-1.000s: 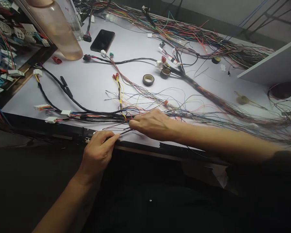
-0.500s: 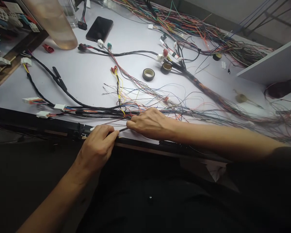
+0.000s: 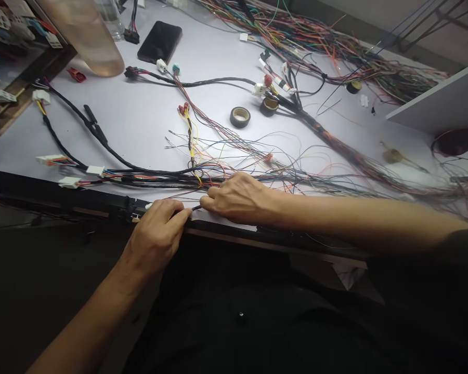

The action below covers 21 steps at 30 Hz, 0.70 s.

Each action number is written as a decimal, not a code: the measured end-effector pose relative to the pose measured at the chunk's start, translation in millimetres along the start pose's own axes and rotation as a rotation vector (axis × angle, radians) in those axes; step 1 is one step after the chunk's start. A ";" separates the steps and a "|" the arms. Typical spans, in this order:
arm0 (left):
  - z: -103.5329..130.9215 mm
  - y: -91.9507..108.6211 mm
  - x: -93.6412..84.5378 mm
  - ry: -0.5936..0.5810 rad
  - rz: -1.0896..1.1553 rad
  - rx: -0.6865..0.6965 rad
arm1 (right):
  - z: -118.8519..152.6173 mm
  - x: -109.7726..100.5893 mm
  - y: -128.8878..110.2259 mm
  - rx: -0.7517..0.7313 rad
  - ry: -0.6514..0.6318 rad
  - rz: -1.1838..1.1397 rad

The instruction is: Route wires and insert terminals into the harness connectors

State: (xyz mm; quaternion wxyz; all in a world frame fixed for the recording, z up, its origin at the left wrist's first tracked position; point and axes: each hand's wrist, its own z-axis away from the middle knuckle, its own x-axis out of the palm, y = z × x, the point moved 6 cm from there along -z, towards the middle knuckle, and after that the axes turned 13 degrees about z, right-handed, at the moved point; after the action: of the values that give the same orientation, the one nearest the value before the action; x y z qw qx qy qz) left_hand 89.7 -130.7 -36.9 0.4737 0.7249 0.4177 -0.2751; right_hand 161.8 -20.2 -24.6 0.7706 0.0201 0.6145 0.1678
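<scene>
At the front edge of the table, my left hand (image 3: 158, 232) is closed on a thin black cable (image 3: 196, 208). A white tip (image 3: 148, 206) shows just beyond its knuckles. My right hand (image 3: 239, 199) pinches the same cable a short way to the right, its fingertips partly hidden. Between both hands only a short dark stretch of the cable is visible. Behind them runs a wiring harness (image 3: 152, 179) wrapped in black, with white connectors (image 3: 69, 182) at its left end. Loose thin wires fan out beyond my right hand.
Two black tape rolls (image 3: 239, 117) lie mid-table. A phone (image 3: 159, 41) and a bottle of liquid (image 3: 89, 41) stand toward the back left. A thick taped harness (image 3: 323, 134) crosses the right side. Heaped coloured wires (image 3: 312, 44) line the back, near a white panel (image 3: 437, 98).
My right hand has slid slightly left along the cable, toward my left hand, so the visible stretch between them is shorter. My left hand stays in place. The view has shifted a little.
</scene>
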 end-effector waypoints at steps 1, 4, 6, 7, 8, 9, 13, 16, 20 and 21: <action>0.0 0.0 -0.2 0.000 -0.003 0.001 | 0.1 -0.5 -0.4 -0.007 0.005 0.006; -0.5 -0.3 -0.6 0.003 -0.012 0.008 | 0.2 -2.6 -0.5 -0.020 0.023 0.028; -0.7 -0.9 -0.4 0.003 -0.013 0.009 | 0.2 -3.7 0.0 -0.026 0.017 0.042; -0.6 -1.6 0.0 -0.001 -0.012 0.005 | 0.2 -4.2 0.4 -0.029 0.008 0.049; -0.4 -2.3 0.6 -0.006 -0.009 0.001 | 0.4 -4.8 0.8 -0.032 0.001 0.055; -0.1 -3.0 1.2 -0.013 -0.007 -0.003 | 0.7 -5.5 1.2 -0.035 -0.006 0.060; 1.3 -4.6 2.1 -0.023 -0.002 -0.004 | 2.0 -8.8 3.3 -0.046 -0.015 0.078; 1.2 -4.0 1.0 -0.019 0.002 0.006 | 2.3 -9.8 5.1 -0.042 -0.013 0.085; 1.3 -3.8 0.2 -0.024 0.010 0.003 | 1.6 -8.9 6.8 -0.037 -0.038 0.077; 1.3 -3.9 0.2 -0.023 0.013 0.000 | 1.5 -8.9 7.2 -0.038 -0.050 0.073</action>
State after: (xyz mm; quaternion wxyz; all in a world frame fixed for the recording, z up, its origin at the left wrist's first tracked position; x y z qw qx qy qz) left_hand 86.4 -131.0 -39.4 0.4803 0.7244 0.4074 -0.2803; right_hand 160.0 -15.7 -14.2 0.7794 0.0322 0.5906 0.2067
